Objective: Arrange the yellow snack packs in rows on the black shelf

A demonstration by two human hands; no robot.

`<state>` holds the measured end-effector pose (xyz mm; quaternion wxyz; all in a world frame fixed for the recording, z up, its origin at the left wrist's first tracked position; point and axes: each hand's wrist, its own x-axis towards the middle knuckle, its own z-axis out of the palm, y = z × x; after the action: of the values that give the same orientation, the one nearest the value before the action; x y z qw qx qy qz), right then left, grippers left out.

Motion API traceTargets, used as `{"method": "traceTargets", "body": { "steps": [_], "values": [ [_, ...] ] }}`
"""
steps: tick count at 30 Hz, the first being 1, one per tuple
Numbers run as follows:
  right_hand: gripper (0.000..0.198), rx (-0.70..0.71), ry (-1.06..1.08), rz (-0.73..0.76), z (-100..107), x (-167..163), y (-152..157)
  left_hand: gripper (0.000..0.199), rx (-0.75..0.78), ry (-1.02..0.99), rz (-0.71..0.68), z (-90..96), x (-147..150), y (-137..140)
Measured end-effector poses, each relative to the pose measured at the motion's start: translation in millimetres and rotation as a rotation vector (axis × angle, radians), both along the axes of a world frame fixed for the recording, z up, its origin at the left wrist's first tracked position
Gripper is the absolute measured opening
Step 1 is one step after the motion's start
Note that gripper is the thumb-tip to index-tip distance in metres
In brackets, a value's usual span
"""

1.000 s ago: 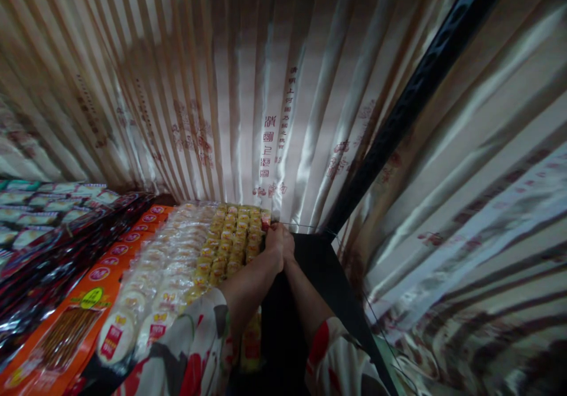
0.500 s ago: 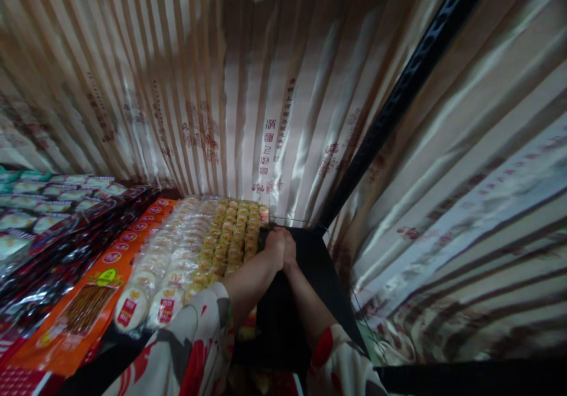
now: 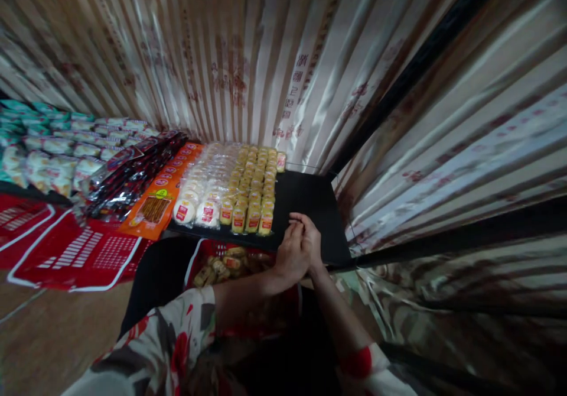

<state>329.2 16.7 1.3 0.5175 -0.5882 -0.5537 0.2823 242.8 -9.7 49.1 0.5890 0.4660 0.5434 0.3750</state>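
My left hand (image 3: pixel 292 256) and my right hand (image 3: pixel 312 239) are pressed together above the front edge of a black shelf (image 3: pixel 305 192). Their fingers lie close together and overlap; whatever is between the palms, if anything, is hidden. Left of them stand tight rows of small yellow-wrapped snack packs (image 3: pixel 253 213). A single pack (image 3: pixel 281 161) sits at the back, right of those rows. Below the shelf edge, a red basket (image 3: pixel 191 266) holds loose yellow packs (image 3: pixel 221 266), partly covered by my left forearm.
Further left lie round white packs (image 3: pixel 185 207), an orange snack bag (image 3: pixel 153 210), dark shiny packets (image 3: pixel 133 177) and white-and-green bags (image 3: pixel 57 145). More red baskets (image 3: pixel 84 248) stand below. A pleated curtain (image 3: pixel 266 59) hangs behind; a black post (image 3: pixel 398 88) rises at the right.
Both hands have drawn back from the rear of the shelf toward its front edge, staying together. The view has shifted, bringing the baskets below into sight.
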Motion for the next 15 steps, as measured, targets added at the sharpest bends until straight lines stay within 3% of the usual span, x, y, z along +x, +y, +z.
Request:
{"method": "traceTargets", "body": {
  "steps": [3, 7, 9, 14, 15],
  "values": [
    [0.030, -0.015, -0.029, 0.051, -2.0, -25.6, -46.1, 0.041, 0.275, 0.027, -0.113, -13.8, -40.9, -49.4],
    [0.033, -0.163, -0.044, 0.172, -24.6, -62.9, -79.9, 0.040, 0.268, 0.119, -0.183, -42.1, -91.1, -84.2],
    [0.034, -0.250, -0.090, 0.207, -39.2, -80.2, -83.6, 0.037, 0.186, 0.177, -0.133, -58.1, -111.6, -86.4],
    [0.030, -0.474, -0.447, 0.451, -68.8, -115.8, -84.7, 0.033, -0.200, 0.502, 0.036, -99.5, -155.0, -74.1],
    [0.032, -0.510, -0.503, 0.474, -73.0, -121.8, -86.4, 0.034, -0.207, 0.557, 0.040, -106.8, -162.3, -72.6]
  ]
}}
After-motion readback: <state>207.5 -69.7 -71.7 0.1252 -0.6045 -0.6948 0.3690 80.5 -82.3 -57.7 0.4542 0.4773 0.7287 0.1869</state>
